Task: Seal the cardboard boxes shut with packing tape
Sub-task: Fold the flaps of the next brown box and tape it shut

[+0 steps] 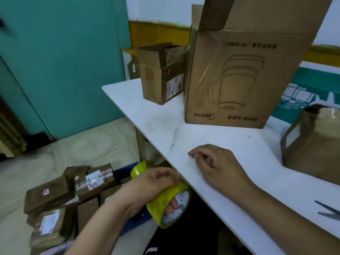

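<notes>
While left hand grips tape roll through its core, right hand rests curled on surface; pinch unclear. Roll looks light, rigid: hold by core.

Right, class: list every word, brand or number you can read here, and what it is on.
"Midea": big box, upside down.
"YS15P601", roughly: same box, upside down.
Chinese print beside both: unreadable.
Labels on small box and floor parcels: too blurred.
Lettering on black garment: cut off.

Teal wall and pale tiled floor left of the left grip; white surface right, yellow-banded wall beyond.
</notes>
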The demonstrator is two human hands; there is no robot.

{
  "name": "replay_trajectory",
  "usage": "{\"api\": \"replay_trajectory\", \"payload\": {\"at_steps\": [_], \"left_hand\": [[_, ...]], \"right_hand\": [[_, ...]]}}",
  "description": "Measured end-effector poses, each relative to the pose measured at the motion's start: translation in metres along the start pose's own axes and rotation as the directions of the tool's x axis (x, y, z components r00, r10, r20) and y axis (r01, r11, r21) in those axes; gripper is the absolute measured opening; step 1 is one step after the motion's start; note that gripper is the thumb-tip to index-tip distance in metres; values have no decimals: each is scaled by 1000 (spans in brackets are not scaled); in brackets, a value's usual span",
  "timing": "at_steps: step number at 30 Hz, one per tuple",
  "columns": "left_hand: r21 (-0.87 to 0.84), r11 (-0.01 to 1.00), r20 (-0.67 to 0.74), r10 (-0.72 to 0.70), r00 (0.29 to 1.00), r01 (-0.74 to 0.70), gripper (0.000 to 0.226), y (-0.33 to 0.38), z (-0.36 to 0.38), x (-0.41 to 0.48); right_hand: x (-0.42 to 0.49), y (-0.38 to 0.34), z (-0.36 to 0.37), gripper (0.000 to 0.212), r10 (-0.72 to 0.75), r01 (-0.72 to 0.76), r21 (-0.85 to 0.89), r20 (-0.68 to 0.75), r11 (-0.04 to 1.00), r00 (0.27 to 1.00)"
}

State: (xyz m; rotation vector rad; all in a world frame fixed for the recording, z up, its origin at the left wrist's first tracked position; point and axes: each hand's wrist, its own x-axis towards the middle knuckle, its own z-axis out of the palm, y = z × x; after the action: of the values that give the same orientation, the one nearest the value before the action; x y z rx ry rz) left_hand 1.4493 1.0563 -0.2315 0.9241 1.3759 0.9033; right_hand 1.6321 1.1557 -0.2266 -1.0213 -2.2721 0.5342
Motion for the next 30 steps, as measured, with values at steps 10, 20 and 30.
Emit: {"api": "replay_trajectory", "payload": {"at_steps": [10, 20, 30], "left_hand": [[367, 930, -18, -28, 999, 33, 22, 46, 14, -23], [502, 865, -29, 35, 999, -15, 17, 65, 21, -24], [473, 842, 106, 237, 966, -259, 10, 128, 10, -48]], "right_hand": [[-7, -21, -11, 46, 70, -88, 32, 364, 996, 929], [7, -10, -22, 42, -63, -9, 134, 528, 991, 847], [19, -21, -70, 22, 44, -373, 643, 466, 669, 884]]}}
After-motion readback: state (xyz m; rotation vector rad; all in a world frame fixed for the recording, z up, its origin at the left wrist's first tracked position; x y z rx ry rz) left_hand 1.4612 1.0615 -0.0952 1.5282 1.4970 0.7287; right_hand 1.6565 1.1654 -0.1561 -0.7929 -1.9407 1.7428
